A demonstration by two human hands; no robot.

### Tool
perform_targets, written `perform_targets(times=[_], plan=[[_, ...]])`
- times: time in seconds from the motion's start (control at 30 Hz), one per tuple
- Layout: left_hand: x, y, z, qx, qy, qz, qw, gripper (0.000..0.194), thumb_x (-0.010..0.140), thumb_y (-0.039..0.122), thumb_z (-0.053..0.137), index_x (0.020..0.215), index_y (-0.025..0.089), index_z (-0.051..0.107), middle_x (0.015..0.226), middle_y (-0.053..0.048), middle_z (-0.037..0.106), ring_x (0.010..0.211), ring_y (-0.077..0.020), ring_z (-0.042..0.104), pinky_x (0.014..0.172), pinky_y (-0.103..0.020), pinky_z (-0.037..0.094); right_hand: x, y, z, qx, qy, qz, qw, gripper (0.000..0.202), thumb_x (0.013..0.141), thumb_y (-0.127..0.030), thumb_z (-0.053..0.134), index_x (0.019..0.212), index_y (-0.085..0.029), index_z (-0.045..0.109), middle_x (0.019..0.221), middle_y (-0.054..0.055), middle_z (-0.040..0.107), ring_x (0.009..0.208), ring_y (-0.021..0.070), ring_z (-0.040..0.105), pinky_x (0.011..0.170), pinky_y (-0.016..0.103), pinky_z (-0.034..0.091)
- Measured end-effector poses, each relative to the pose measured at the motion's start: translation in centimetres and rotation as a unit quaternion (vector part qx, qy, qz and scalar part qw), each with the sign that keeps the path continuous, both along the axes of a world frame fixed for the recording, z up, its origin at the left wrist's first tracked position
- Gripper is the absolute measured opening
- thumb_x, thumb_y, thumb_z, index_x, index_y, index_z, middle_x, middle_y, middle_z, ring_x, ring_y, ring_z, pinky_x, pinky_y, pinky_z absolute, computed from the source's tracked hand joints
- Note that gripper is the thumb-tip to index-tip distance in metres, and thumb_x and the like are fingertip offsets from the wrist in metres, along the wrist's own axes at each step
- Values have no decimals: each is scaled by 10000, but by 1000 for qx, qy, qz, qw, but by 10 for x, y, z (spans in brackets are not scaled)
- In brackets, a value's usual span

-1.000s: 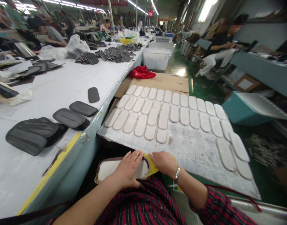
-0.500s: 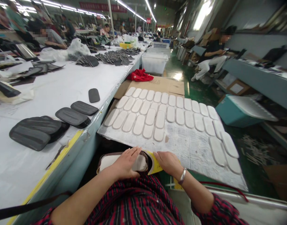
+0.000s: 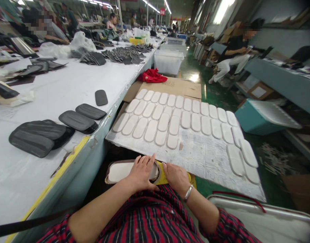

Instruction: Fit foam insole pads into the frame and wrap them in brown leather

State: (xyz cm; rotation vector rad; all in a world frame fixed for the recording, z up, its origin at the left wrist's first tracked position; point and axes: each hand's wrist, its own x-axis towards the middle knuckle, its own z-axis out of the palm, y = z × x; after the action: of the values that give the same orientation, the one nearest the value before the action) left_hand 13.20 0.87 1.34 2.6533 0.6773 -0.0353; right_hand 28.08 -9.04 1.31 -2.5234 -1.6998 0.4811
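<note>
Near my lap lies a long oval piece (image 3: 119,171) with a white face and a dark brown rim. My left hand (image 3: 142,172) lies flat across its right part, fingers apart. Against the right end of that piece is a yellow tool (image 3: 161,172) with a curved edge, and my right hand (image 3: 177,177) is closed on it, a silver bracelet at the wrist. Just beyond, rows of white oval pads (image 3: 150,131) cover much of a slanted board (image 3: 200,157). What lies beneath the oval piece is hidden.
On the white table (image 3: 76,81) at left are stacks of black pads (image 3: 30,135) and a single black pad (image 3: 101,97). A red cloth (image 3: 153,76) rests on cardboard (image 3: 182,88). A teal bin (image 3: 261,116) stands at right; a seated person (image 3: 233,54) is farther back.
My right hand and the yellow tool have moved left, closing the dark gap at the oval piece's end. The camera view has shifted slightly.
</note>
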Motion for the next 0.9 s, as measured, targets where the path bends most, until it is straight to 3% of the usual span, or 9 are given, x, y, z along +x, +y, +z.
perform_targets(times=[0.2,0.4,0.57,0.67,0.77,0.83,0.9], plan=[[-1,7,-6,-22,-24,0,999,1180,460,560,704,1375,115,108,1267,-151,434,1136,-277,395,999,-397,213,-8,8,-4,8,-18,-17,1000,531,939,-414,131,778,-183,582,708,72,654,664,167,615,573,263,363],[1,11,-8,-38,-58,-6,998,1182,468,518,730,1383,120,95,1253,-158,456,1144,-285,402,1004,-414,215,-10,18,-15,76,-59,-4,995,427,945,-361,213,777,-185,564,685,42,633,640,144,584,562,259,306],[-9,15,5,-121,-94,-17,988,1083,572,417,708,1393,190,38,1330,-141,402,1205,-278,378,1027,-460,197,6,23,8,154,-135,66,977,392,922,-405,299,708,-178,536,686,41,613,699,166,553,639,280,282],[-39,28,18,-137,-177,54,973,903,648,379,667,1376,239,152,1425,-105,254,1280,-267,276,1053,-436,181,16,20,24,173,-139,54,974,393,929,-408,273,727,-179,521,697,33,609,712,162,549,657,276,281],[-89,45,19,-147,-295,227,916,820,723,373,612,1378,248,134,1393,-86,328,1286,-229,276,1063,-405,190,19,27,31,131,-103,67,984,393,942,-368,227,758,-184,522,698,31,613,702,152,561,634,266,294],[-124,51,7,-200,-362,340,845,761,772,392,559,1378,240,125,1338,-85,413,1261,-212,329,1056,-402,210,17,44,30,76,-91,111,987,406,940,-354,222,763,-183,544,699,43,624,704,163,574,625,271,304],[-148,50,-13,-296,-408,418,756,642,804,443,497,1349,227,236,1321,-96,437,1245,-212,359,1046,-389,236,7,71,27,18,-99,163,982,445,932,-379,227,748,-179,580,713,65,642,715,189,590,627,285,318]])
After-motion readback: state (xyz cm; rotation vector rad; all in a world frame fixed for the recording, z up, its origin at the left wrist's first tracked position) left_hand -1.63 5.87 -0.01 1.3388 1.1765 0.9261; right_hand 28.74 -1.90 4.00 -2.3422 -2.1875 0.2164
